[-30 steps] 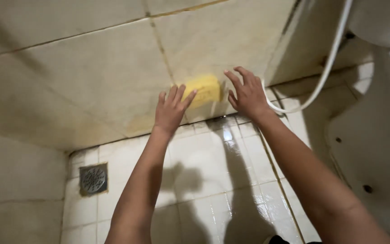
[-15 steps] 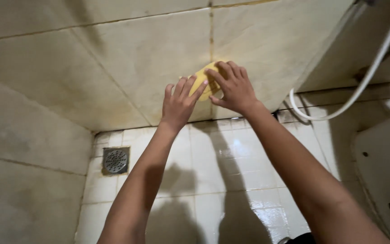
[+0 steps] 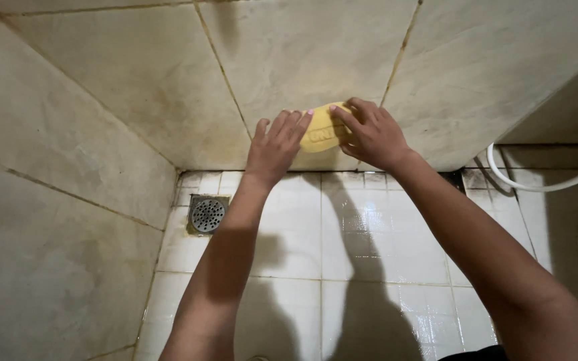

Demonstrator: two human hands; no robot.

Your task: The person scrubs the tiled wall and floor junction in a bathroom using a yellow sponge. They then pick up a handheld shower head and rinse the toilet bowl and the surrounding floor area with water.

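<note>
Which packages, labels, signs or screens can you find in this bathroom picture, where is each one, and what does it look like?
No packages, signs or screens are in view.
Yellow sponge: the only marked thing, an oval pad with pale raised lettering, pressed to the beige wall tile between the left hand and the right hand.
</note>
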